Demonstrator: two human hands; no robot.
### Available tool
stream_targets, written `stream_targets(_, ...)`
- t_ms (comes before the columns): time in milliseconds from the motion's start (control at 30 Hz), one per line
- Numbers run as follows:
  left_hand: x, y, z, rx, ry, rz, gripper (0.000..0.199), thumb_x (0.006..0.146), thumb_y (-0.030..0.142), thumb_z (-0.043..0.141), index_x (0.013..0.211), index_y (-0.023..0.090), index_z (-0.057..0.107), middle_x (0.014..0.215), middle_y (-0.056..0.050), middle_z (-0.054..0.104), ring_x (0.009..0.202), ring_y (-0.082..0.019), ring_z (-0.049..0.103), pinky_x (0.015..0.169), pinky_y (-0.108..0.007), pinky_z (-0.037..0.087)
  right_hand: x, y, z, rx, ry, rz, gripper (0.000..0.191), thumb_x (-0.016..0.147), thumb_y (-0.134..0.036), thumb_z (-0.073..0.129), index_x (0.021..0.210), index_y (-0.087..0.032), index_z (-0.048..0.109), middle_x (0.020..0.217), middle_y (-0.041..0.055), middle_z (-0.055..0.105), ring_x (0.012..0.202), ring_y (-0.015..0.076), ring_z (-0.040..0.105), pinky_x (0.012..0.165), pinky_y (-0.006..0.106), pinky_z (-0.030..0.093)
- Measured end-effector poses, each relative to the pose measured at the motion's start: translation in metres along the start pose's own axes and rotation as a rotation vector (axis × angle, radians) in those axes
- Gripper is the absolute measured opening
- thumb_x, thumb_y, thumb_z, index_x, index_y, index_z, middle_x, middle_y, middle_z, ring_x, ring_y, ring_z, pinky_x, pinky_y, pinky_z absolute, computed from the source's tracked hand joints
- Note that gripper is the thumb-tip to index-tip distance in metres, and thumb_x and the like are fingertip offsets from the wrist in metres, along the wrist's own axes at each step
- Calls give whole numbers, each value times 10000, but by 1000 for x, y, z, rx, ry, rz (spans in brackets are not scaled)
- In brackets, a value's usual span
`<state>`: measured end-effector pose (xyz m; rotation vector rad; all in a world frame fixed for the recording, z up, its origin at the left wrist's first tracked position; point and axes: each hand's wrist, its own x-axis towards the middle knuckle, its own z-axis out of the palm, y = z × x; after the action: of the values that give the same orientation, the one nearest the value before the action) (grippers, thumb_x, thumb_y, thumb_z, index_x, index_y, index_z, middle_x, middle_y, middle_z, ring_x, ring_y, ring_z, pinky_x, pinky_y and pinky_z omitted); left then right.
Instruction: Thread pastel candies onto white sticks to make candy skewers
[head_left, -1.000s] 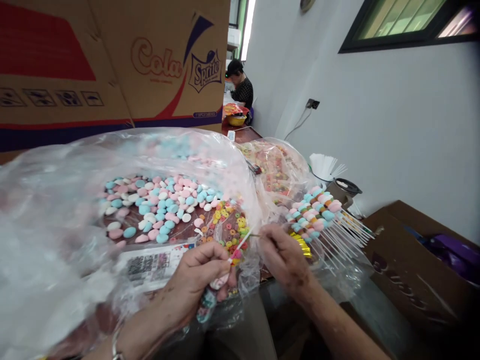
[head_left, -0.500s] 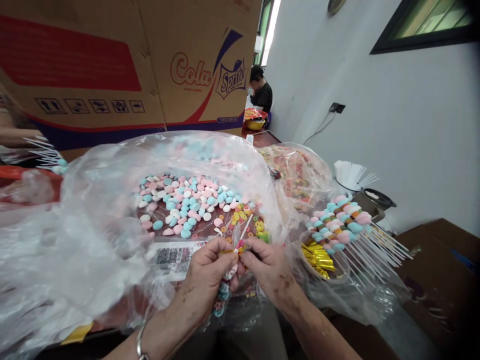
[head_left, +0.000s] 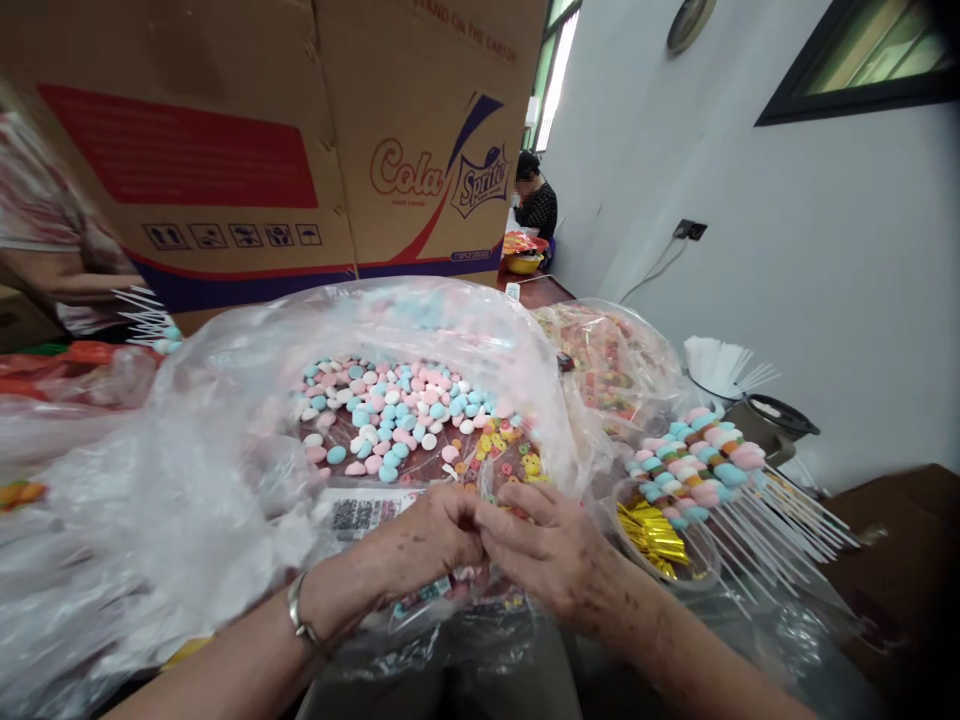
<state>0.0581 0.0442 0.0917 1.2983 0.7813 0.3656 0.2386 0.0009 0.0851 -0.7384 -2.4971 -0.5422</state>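
Note:
My left hand point(head_left: 442, 535) and my right hand point(head_left: 555, 545) meet at the near side of the table, fingers bent around a small clear plastic wrapper point(head_left: 427, 600) with candy inside, partly hidden by the fingers. Just beyond them lie loose pink, blue and white candies point(head_left: 390, 420) in a big clear bag point(head_left: 360, 310). Small yellow, red and green ring candies point(head_left: 495, 445) sit right of these. A printed label point(head_left: 360, 510) lies under the plastic, left of my hands.
Skewered candies point(head_left: 697, 455) rest over a round tub of gold ties point(head_left: 652, 535) at the right. Behind stands a large cardboard box point(head_left: 262, 150). White sticks point(head_left: 720, 365) stand near a dark lidded container point(head_left: 772, 415). Other people are at far left and back.
My hands have turned and closed more over the wrapper, hiding the stick seen upright between them before. The whole view has shifted, so things appear slightly more to the right and lower.

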Motion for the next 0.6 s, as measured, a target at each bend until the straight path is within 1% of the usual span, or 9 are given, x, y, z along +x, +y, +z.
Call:
stream_targets(67, -4, 7, -1, 42, -122, -60, 113, 545, 104, 587, 562, 145, 691, 502, 37, 616, 438, -101, 509, 419, -187, 375, 4, 4, -8, 109, -118, -64, 194, 994, -124, 487, 886, -154, 646, 1073, 61, 674, 852, 182, 542, 689, 336, 444)
stream_targets(100, -5, 8, -1, 47, -153, -83, 113, 533, 107, 586, 539, 147, 692, 490, 34, 616, 427, -103, 509, 413, -189, 383, 6, 4, -12, 157, -157, -81, 187, 997, -131, 493, 885, -156, 641, 1041, 53, 674, 818, 171, 534, 650, 324, 428)
stream_targets(167, -6, 8, 0, 41, -174, -137, 118, 520, 124, 589, 530, 156, 702, 484, 27, 631, 410, -108, 519, 399, -191, 403, 8, 4, -17, 219, -188, -101, 184, 1006, -144, 489, 899, -152, 637, 968, 48, 672, 783, 167, 525, 623, 325, 413)
stream_targets(233, -5, 4, 0, 27, -187, -187, 118, 505, 137, 602, 535, 161, 714, 485, 21, 644, 397, -104, 521, 387, -183, 413, 8, 3, -19, 244, -198, -113, 171, 1010, -155, 490, 915, -153, 633, 917, 42, 664, 784, 170, 525, 634, 328, 413)
stream_targets(333, -3, -1, -2, 7, -202, -272, 93, 496, 160, 647, 553, 162, 720, 496, 13, 658, 367, -101, 500, 333, -179, 384, 3, 3, -15, 274, -225, -104, 165, 1004, -161, 509, 880, -169, 618, 863, 27, 641, 775, 158, 525, 628, 307, 399)
stream_targets(400, -3, -4, -4, 7, -214, -318, 110, 500, 171, 678, 597, 164, 730, 520, 5, 675, 360, -113, 501, 301, -189, 361, 0, 5, -12, 304, -214, -60, 224, 1011, -166, 488, 824, -181, 611, 806, 11, 614, 724, 142, 511, 587, 285, 367)
stream_targets(467, -3, -5, -7, -5, -205, -322, 128, 510, 176, 691, 632, 164, 728, 540, -6, 689, 380, -127, 525, 299, -190, 348, -1, 8, -9, 357, -173, -3, 297, 1028, -179, 443, 787, -179, 617, 768, 9, 595, 688, 132, 499, 566, 267, 356)
stream_targets(533, -3, -5, -8, -49, -174, -271, 134, 517, 164, 679, 645, 160, 718, 544, -14, 695, 397, -129, 544, 323, -187, 360, 2, 12, -9, 382, -97, 39, 327, 1038, -188, 413, 810, -166, 646, 747, 20, 592, 684, 136, 492, 581, 260, 373)
stream_targets(600, -2, -4, -7, -74, -129, -210, 135, 533, 150, 649, 651, 151, 715, 548, -23, 699, 399, -122, 542, 338, -186, 360, 5, 16, -11, 339, -14, 58, 308, 1035, -178, 411, 883, -152, 678, 724, 31, 587, 686, 153, 476, 608, 272, 392)
